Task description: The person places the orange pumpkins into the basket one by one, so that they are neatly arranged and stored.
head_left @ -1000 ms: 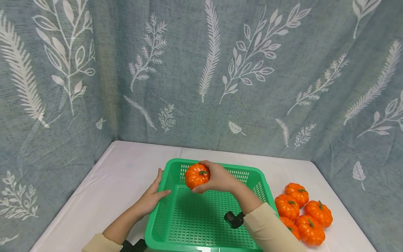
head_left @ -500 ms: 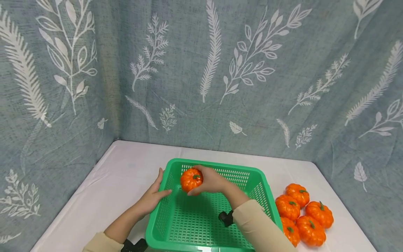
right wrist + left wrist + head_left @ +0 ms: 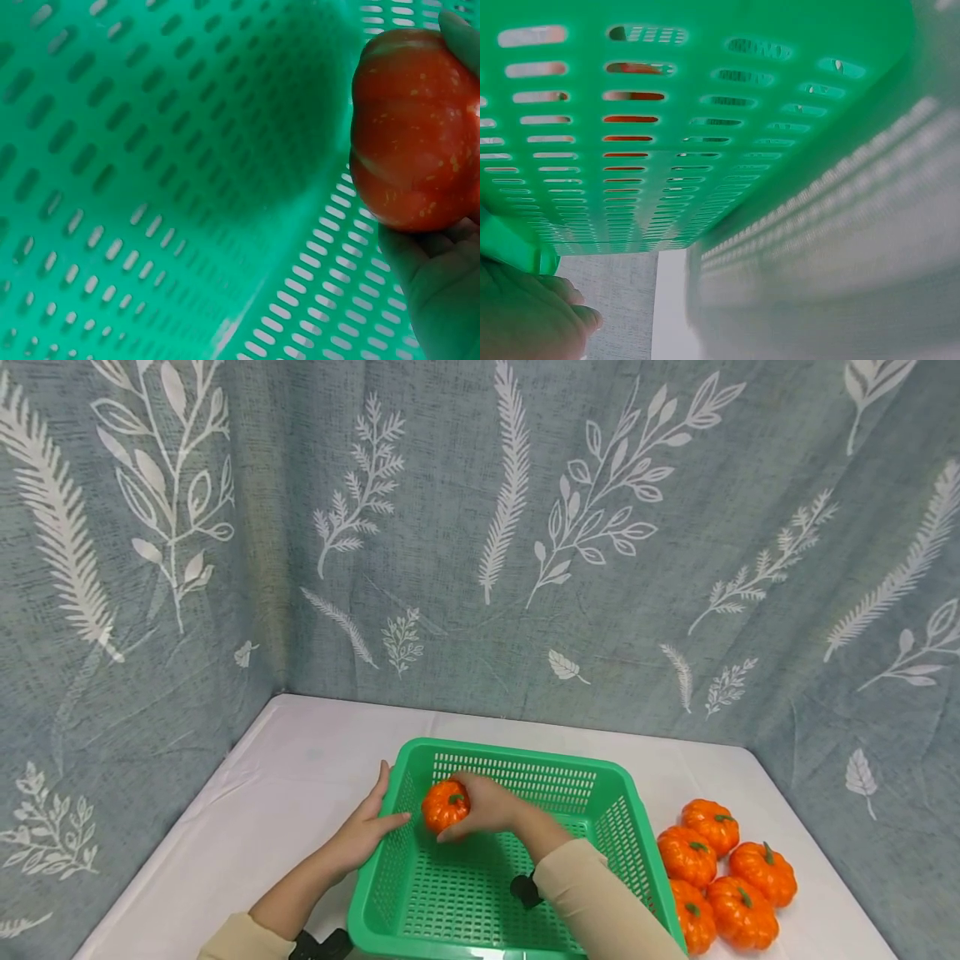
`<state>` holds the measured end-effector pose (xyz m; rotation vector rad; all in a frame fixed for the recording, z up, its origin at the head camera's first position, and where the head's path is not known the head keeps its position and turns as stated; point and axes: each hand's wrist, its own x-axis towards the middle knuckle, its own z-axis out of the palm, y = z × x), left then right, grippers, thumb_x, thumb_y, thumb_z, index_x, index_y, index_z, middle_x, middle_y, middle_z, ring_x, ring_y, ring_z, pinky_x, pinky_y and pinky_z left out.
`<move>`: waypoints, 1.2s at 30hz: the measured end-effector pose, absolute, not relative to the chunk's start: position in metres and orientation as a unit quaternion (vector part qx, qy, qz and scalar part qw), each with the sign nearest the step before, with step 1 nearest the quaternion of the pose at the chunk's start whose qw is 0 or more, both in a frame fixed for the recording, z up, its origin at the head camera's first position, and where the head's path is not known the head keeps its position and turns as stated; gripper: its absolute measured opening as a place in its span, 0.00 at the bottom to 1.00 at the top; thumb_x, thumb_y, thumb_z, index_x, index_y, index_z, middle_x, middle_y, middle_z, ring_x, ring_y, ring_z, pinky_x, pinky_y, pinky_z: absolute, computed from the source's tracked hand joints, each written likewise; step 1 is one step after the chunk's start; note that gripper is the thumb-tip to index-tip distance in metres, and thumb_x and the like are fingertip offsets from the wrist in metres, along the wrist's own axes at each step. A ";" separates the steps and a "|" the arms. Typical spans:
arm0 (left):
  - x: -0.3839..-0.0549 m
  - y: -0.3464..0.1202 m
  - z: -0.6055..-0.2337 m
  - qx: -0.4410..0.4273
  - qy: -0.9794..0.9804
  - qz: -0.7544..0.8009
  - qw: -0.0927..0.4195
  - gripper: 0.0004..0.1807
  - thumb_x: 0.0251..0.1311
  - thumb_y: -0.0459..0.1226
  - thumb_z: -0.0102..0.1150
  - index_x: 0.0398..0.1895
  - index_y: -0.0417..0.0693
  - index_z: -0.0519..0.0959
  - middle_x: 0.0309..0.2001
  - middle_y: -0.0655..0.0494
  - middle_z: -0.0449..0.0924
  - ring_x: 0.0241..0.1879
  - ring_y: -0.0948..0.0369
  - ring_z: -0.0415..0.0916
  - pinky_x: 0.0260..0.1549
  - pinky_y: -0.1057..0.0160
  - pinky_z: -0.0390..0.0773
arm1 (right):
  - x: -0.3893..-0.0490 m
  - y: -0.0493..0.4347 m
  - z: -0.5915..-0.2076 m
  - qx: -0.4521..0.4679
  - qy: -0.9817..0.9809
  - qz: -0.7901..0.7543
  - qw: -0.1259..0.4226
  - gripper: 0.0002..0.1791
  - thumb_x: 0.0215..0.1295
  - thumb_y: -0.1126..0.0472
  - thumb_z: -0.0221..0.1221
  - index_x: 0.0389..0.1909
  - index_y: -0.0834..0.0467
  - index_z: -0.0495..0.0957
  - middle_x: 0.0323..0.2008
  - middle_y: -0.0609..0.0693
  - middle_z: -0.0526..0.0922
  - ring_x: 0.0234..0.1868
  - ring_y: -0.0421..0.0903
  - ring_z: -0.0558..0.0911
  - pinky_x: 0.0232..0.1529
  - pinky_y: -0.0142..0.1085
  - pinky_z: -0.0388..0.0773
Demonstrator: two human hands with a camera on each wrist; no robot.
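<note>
Inside the green basket [image 3: 517, 752], the right hand [image 3: 486, 806] grips an orange pumpkin [image 3: 444, 808] near the left wall [image 3: 386, 885], perforated floor [image 3: 465, 893] spreading rightward. The left hand [image 3: 360, 833] rests straight-fingered along the rim [image 3: 362, 893]

Five pumpkins [image 3: 741, 912] — right of basket [image 3: 457, 902]

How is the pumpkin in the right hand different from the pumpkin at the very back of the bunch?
The held pumpkin is gripped by the right hand, while the back pumpkin rests untouched on the white table. The held pumpkin is inside the green basket; the back pumpkin is outside it, to the right. Both are orange, shiny and ribbed, with a green stem.
</note>
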<state>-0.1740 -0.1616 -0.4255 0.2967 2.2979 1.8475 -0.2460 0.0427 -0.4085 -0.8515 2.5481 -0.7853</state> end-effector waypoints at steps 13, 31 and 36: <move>-0.173 -0.162 -0.425 0.096 0.771 0.623 0.092 0.46 0.67 0.34 0.44 0.71 0.48 0.20 0.74 0.43 0.23 0.71 0.40 0.41 0.56 0.52 0.76 | -0.244 0.036 -0.416 -0.295 0.905 -0.252 0.174 0.41 0.43 0.48 0.72 0.58 0.60 0.68 0.45 0.48 0.78 0.42 0.39 0.77 0.43 0.28 0.77; -0.174 -0.161 -0.424 0.096 0.768 0.627 0.090 0.46 0.67 0.33 0.43 0.71 0.48 0.20 0.74 0.42 0.23 0.68 0.37 0.50 0.47 0.55 0.82 | -0.241 0.033 -0.420 -0.286 0.912 -0.234 0.178 0.44 0.44 0.47 0.71 0.61 0.61 0.66 0.47 0.50 0.78 0.45 0.42 0.77 0.45 0.31 0.78; -0.174 -0.161 -0.425 0.098 0.769 0.626 0.089 0.46 0.67 0.33 0.43 0.71 0.47 0.20 0.74 0.41 0.23 0.67 0.37 0.52 0.47 0.55 0.82 | -0.241 0.033 -0.421 -0.285 0.913 -0.230 0.180 0.43 0.44 0.47 0.71 0.60 0.61 0.66 0.46 0.50 0.77 0.44 0.41 0.77 0.44 0.30 0.78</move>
